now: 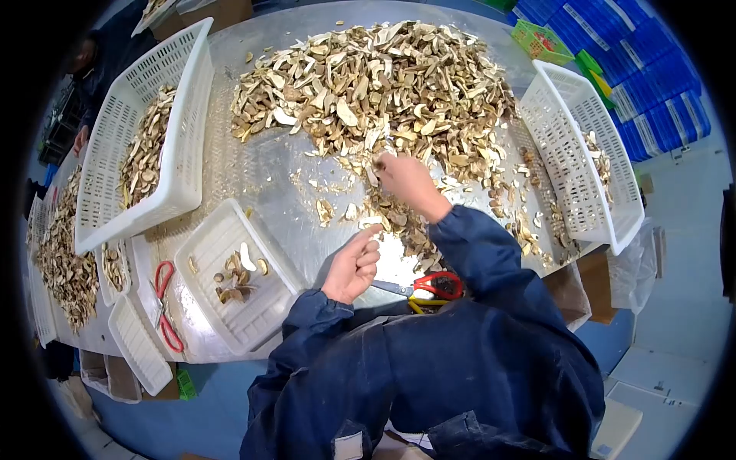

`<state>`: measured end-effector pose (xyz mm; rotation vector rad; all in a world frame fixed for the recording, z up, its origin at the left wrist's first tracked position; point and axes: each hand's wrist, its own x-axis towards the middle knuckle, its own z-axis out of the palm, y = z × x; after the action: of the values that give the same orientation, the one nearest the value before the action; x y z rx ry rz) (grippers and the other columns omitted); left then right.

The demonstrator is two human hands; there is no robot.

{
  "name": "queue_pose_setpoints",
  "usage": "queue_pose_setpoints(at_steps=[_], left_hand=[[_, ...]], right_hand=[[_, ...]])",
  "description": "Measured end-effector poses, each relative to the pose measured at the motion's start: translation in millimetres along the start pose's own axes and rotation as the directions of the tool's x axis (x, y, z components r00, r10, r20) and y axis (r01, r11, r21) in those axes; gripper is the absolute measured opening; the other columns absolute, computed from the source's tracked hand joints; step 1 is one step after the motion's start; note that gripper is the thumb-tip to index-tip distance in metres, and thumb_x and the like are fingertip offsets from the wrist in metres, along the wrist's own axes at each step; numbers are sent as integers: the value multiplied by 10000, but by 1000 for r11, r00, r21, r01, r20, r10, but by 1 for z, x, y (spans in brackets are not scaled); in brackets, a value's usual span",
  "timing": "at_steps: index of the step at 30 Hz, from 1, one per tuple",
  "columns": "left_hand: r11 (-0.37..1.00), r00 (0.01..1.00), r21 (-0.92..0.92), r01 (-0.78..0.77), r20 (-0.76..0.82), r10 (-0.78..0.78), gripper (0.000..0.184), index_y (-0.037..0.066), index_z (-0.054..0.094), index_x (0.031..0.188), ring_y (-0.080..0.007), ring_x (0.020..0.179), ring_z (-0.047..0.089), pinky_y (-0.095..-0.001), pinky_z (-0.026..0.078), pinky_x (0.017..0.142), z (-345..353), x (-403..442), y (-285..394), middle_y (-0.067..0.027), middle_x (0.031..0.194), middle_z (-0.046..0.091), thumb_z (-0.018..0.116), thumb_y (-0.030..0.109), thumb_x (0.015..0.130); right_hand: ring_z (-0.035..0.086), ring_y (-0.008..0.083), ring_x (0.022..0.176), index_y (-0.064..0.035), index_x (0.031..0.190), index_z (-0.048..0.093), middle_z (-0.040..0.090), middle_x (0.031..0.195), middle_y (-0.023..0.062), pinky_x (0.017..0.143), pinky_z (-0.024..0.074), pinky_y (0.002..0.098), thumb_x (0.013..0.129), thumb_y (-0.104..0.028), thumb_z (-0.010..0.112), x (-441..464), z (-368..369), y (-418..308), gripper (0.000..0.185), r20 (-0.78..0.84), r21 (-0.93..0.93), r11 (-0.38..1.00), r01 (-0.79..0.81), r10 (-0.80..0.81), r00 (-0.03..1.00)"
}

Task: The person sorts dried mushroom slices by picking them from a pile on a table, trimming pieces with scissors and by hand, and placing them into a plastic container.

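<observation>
My right hand (408,182) reaches to the near edge of a big heap of dried mushroom slices (429,84). Its fingers are pinched together, with a pale mushroom slice (372,176) at the tips. Lower and to the left, my left hand (354,268) is palm up over the metal table (284,192). Its index finger stretches toward the scattered slices, while the other fingers curl loosely; nothing shows in the palm. Just right of this hand lie scissors with red handles (437,286), close against my body.
A shallow white tray (284,303) with a few pieces stands left of me, beside another red pair of scissors (159,307). White baskets (192,180) with slices flank the heap, the right basket (563,161) tilted. Blue crates (644,69) are stacked at far right. Another person's hand (81,140) shows at left.
</observation>
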<state>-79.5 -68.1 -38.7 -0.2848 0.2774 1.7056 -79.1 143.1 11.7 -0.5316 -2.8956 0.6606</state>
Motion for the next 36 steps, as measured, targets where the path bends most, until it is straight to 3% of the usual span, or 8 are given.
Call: queue_pose_setpoints(at_steps=[1, 5, 9, 12, 15, 21, 29, 36], left_hand=[[999, 999, -17, -47, -17, 47, 341, 56, 447, 1294, -82, 677, 491, -177, 419, 538, -9, 3, 1, -19, 863, 518, 445, 191, 980], [990, 998, -127, -68, -3, 68, 333, 53, 499, 1213, -262, 1012, 572, -485, 406, 992, 18, 2, -2, -94, 1180, 576, 503, 243, 940], [984, 961, -149, -96, -270, 53, 174, 44, 524, 1054, -212, 852, 548, -378, 495, 828, 24, 1, -17, -70, 971, 572, 486, 128, 906], [946, 994, -315, 78, 101, -49, 158, 44, 525, 1025, -176, 769, 505, -294, 495, 674, 2, 1, -15, -56, 877, 542, 491, 130, 897], [953, 998, -300, 46, 54, -31, 136, 53, 545, 981, -167, 763, 502, -267, 466, 646, 5, -4, -10, -52, 876, 540, 481, 139, 897], [972, 954, -177, -154, -284, 99, 166, 71, 561, 1046, -175, 810, 562, -299, 484, 706, 19, -3, -16, -41, 899, 587, 521, 142, 901], [930, 951, 334, -153, -207, 231, 235, 78, 568, 1130, -98, 768, 499, -224, 421, 635, 21, 5, -22, 11, 887, 541, 551, 187, 922], [541, 952, 829, -141, -36, 303, 84, 67, 523, 986, -51, 602, 427, -203, 331, 515, 35, 19, -37, -1, 795, 534, 549, 98, 913]], right_hand=[[634, 356, 699, -46, 928, 613, 642, 741, 186, 634, 504, 420, 836, -224, 563, -13, -13, -15, 206, 64, 94, 994, 52, -59, 996], [637, 354, 721, -79, 948, 655, 655, 767, 172, 654, 505, 426, 825, -334, 564, -52, -42, -38, 298, 309, 214, 970, 115, -179, 934], [638, 349, 727, -85, 968, 649, 646, 731, 169, 670, 506, 442, 818, -280, 591, -15, -40, 11, 253, 26, -33, 998, -53, 54, 998], [631, 340, 806, -67, 920, 621, 646, 820, 163, 693, 498, 429, 803, -201, 605, 23, -26, 79, 179, -214, -245, 967, -67, 14, 977], [619, 335, 834, -61, 916, 608, 640, 871, 159, 700, 488, 419, 772, -210, 630, 16, -24, 73, 209, -89, -263, 959, -105, 84, 993], [596, 226, 691, -27, 837, 578, 602, 715, 86, 609, 455, 346, 721, -246, 662, -26, -25, 84, 261, 103, 260, 944, -202, 181, 978], [473, 33, 503, -98, 806, 600, 570, 636, -24, 421, 342, 185, 864, -241, 619, -81, -34, 68, 155, 462, 730, 414, -544, 287, 839], [563, 188, 536, 0, 756, 602, 575, 585, 94, 511, 428, 306, 798, -256, 633, -136, -23, 15, 262, 215, 498, 867, -11, -111, 970]])
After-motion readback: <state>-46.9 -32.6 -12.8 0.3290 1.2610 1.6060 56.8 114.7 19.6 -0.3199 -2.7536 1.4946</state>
